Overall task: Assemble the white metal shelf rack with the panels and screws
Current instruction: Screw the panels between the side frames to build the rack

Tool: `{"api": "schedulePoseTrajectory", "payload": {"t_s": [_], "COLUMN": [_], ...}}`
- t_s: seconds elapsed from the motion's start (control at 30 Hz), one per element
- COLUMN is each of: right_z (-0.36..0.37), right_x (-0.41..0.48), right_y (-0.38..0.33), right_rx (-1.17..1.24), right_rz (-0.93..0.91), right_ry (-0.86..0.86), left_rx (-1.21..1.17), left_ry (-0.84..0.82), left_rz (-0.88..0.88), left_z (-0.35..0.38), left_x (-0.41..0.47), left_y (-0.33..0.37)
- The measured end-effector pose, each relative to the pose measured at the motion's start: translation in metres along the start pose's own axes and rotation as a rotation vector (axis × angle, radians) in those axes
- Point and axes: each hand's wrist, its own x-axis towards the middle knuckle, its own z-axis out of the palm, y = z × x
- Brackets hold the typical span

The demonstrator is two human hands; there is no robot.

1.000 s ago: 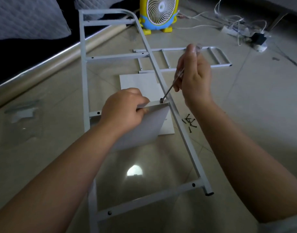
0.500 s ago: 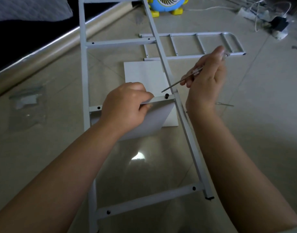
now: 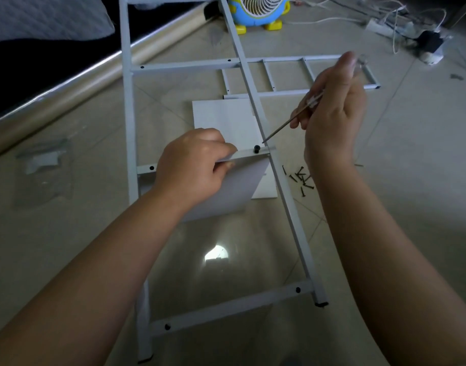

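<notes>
White rack frame (image 3: 290, 207) lies flat on the floor (image 3: 411, 180). Panel (image 3: 242, 186) tilted against its middle crossbar; left hand (image 3: 192, 167) grip curled over the panel's top edge. Black screw (image 3: 257, 148) sits in the crossbar's right end. Right hand (image 3: 332, 120) grip pinches a screwdriver (image 3: 282, 128), tip just beside the screw, not touching. Loose screws (image 3: 302, 179) on the floor right of the frame.

Two frames: large frame (image 3: 184, 66), with small frame (image 3: 284, 58) beyond it; two panels: tilted panel (image 3: 239, 188), flat panel (image 3: 224, 114); one screwdriver (image 3: 287, 125); one seated screw (image 3: 257, 148); about nine loose screws (image 3: 300, 179).
</notes>
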Motion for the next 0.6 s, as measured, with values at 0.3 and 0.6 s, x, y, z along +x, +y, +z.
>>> {"api": "schedulePoseTrajectory", "payload": {"t_s": [0.3,0.6], "right_z": [-0.0011,-0.0019], "right_x": [-0.0026,-0.0057], "right_y": [0.0043,0.0026], "right_rx": [-0.056,-0.199], "right_rz": [-0.023,-0.193], "right_ry": [-0.089,-0.195], "left_rx": [0.002,0.023], "left_ry": [0.015,0.011], "left_rz": [0.019,0.017], "left_z": [0.0006,-0.0001], "left_x": [-0.0002,-0.0017], "left_y": [-0.0008,0.0010]}}
